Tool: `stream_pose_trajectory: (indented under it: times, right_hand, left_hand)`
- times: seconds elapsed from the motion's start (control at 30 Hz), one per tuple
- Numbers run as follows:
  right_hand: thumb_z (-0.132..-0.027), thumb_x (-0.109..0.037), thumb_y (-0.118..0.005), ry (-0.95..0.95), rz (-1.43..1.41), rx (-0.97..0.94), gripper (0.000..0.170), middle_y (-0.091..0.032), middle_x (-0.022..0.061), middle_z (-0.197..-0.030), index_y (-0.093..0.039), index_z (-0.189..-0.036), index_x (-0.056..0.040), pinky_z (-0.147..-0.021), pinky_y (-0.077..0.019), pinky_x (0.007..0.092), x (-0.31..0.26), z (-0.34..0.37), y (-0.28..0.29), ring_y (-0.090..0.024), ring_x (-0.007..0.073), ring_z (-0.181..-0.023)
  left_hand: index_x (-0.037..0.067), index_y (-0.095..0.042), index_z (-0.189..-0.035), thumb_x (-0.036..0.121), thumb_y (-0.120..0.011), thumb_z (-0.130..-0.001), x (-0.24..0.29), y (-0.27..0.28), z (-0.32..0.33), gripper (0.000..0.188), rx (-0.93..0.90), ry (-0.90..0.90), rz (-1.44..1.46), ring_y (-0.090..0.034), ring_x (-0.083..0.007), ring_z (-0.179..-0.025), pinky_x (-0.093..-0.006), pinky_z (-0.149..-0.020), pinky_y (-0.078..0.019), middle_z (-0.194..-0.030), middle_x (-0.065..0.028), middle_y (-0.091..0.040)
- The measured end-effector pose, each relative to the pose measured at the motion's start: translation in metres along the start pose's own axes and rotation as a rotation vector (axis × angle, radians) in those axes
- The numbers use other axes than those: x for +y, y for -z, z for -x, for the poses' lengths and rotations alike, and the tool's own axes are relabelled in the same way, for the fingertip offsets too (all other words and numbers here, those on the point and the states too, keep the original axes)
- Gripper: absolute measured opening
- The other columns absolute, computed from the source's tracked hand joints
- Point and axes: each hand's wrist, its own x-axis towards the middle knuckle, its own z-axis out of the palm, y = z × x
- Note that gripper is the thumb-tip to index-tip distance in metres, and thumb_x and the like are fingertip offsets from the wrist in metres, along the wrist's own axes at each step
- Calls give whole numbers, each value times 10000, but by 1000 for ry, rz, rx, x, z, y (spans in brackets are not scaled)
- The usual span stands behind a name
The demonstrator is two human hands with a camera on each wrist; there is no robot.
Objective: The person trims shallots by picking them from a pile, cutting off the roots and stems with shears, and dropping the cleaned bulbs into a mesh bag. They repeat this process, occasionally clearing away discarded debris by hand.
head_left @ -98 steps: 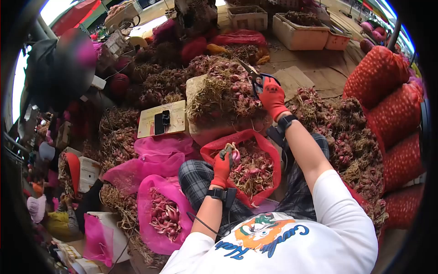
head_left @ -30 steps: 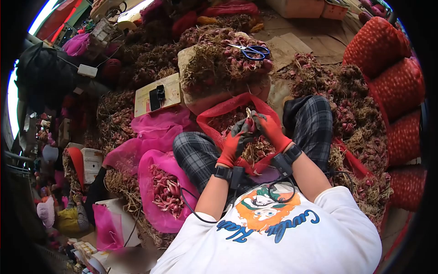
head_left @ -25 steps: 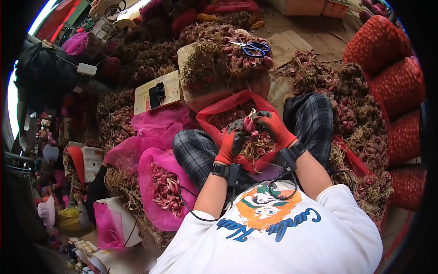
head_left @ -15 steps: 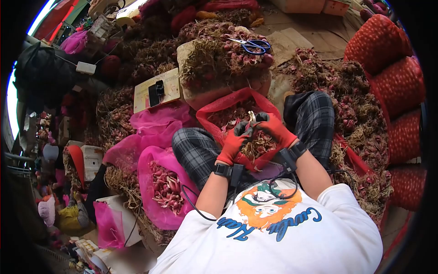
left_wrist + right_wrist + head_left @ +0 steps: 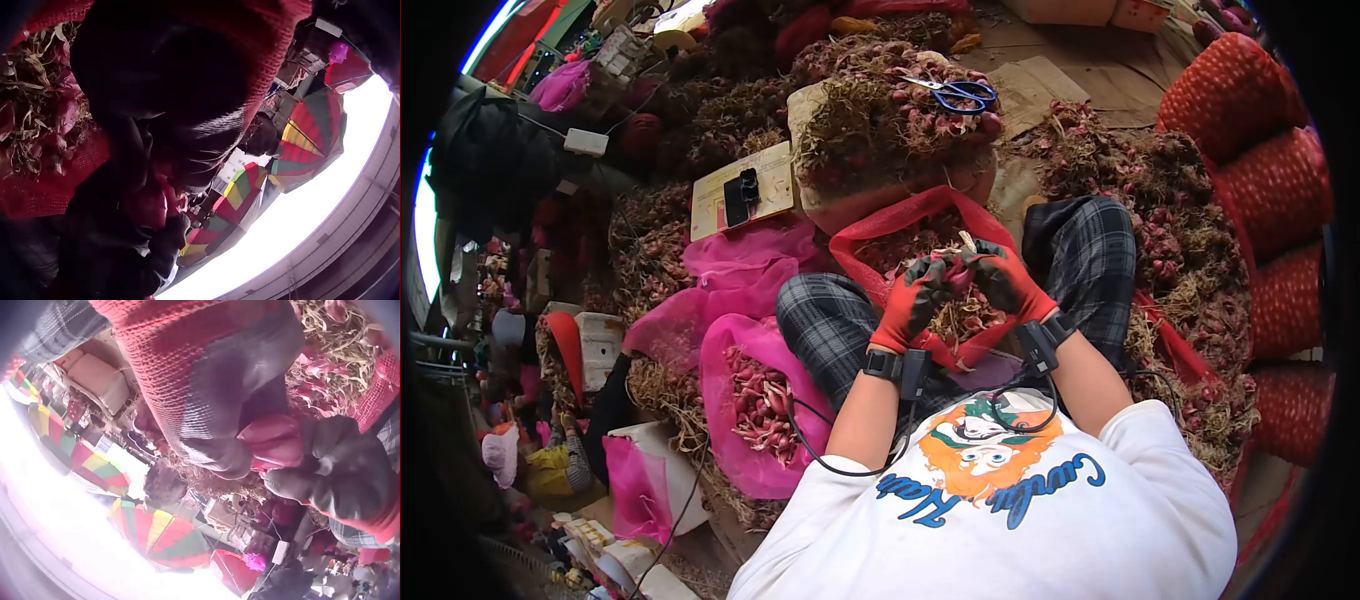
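Sitting with knees apart, a person holds one red onion (image 5: 275,440) in front of the body, pinched between the fingers of the left hand (image 5: 912,303) and the right hand (image 5: 1002,282). Both hands are narrowed around it and wear red knit gloves with dark coated fingers. The onion's pale dry stem (image 5: 967,241) points up between them, away from the person.

Just under the hands is a red net bag (image 5: 866,238), its mouth spread wide, with onions and dry scraps inside. Plaid trousers (image 5: 1085,250) show on both sides of the bag, and the person's white shirt (image 5: 1090,510) has a cartoon print.

Beyond the bag, a pale block (image 5: 840,212) bears a heap of onions (image 5: 870,135) with tangled dry leaves. Blue-handled scissors (image 5: 960,95) lie on that heap, well apart from the hands. To the left of the block, a dark phone (image 5: 738,203) rests on a light board (image 5: 775,170).

Near the person's left knee, a pink net bag (image 5: 718,430) holds small onions. To the right lies another large heap (image 5: 1155,225), with full red sacks (image 5: 1225,95) beside it. The right wrist view also shows striped umbrellas (image 5: 172,540).
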Motion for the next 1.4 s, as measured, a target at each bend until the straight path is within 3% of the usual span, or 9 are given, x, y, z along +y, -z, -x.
stream_pose_trajectory:
  times: [0.07, 0.17, 0.27, 0.57, 0.77, 1.0, 1.17, 1.3, 1.4]
  right_hand:
    - [-830, -117, -538, 35, -38, -4, 203, -617, 46, -882, -587, -995, -8, -721, -468, 248, 13, -7, 13, -612, 132, -780]
    - [-825, -118, -564, 156, 133, 132, 202, -613, 29, -861, -588, -1001, -23, -722, -463, 236, 23, -10, 14, -591, 106, -761]
    - [-805, -99, -584, 105, 513, 150, 207, -621, 26, -867, -601, -999, -29, -725, -467, 238, 10, -2, -14, -588, 96, -780]
    - [-799, -59, -552, 153, 287, 223, 251, -633, 82, -966, -584, -1034, 23, -800, -517, 309, 18, -5, -7, -623, 165, -876]
    - [-839, -99, -579, 195, -140, 238, 217, -638, 87, -967, -609, -1017, 22, -793, -495, 271, 6, -4, -21, -618, 153, -886]
    - [-899, -213, -515, 185, 630, 422, 306, -625, 125, -1100, -598, -1136, -36, -893, -425, 307, 31, -14, -20, -586, 216, -1013]
    - [-910, -234, -496, 418, 959, 126, 354, -556, 142, -1202, -563, -1158, 8, -963, -374, 307, 31, -7, -32, -521, 222, -1114]
    - [-906, -236, -518, 334, 688, 37, 345, -582, 109, -1126, -567, -1139, 14, -948, -385, 300, 25, 0, -26, -541, 202, -1055]
    - [-882, -220, -566, 244, 694, 138, 330, -589, 89, -1089, -578, -1118, 10, -922, -398, 300, 2, 2, -23, -540, 175, -1034]
  left_hand:
    - [90, -562, -1028, 327, -500, -941, -12, 5, -3, 261, 25, -466, -656, -551, -100, -722, -257, -653, -471, -829, 14, -551]
    - [127, -538, -977, 343, -510, -934, -40, -7, -9, 222, 91, 306, 1068, -539, -88, -736, -251, -671, -469, -802, 24, -526]
    - [143, -564, -1088, 341, -508, -934, -61, 1, -10, 257, 121, 241, 937, -575, -98, -818, -243, -689, -479, -997, 8, -609]
    - [141, -582, -1008, 410, -569, -878, -42, -7, -6, 299, 249, 419, 1343, -607, -190, -886, -355, -795, -515, -939, -39, -629]
    - [111, -575, -913, 305, -622, -851, -69, 22, -13, 209, 473, 159, 1560, -608, -221, -899, -381, -812, -523, -926, -67, -624]
    - [85, -551, -1084, 210, -505, -928, -67, -18, -2, 205, -8, 265, 1273, -573, -167, -981, -293, -861, -483, -1082, -41, -592]
    - [79, -536, -1166, 220, -433, -965, -98, -13, -6, 266, -55, 157, 1414, -579, -130, -957, -263, -817, -473, -1066, -26, -602]
    - [67, -529, -1175, 190, -422, -967, -116, -10, -2, 264, 89, -110, -53, -585, -128, -922, -258, -784, -472, -1025, -34, -605]
    - [49, -523, -1176, 144, -459, -942, -98, -8, -3, 260, 68, -262, -127, -592, -141, -870, -264, -759, -468, -1012, -43, -608]
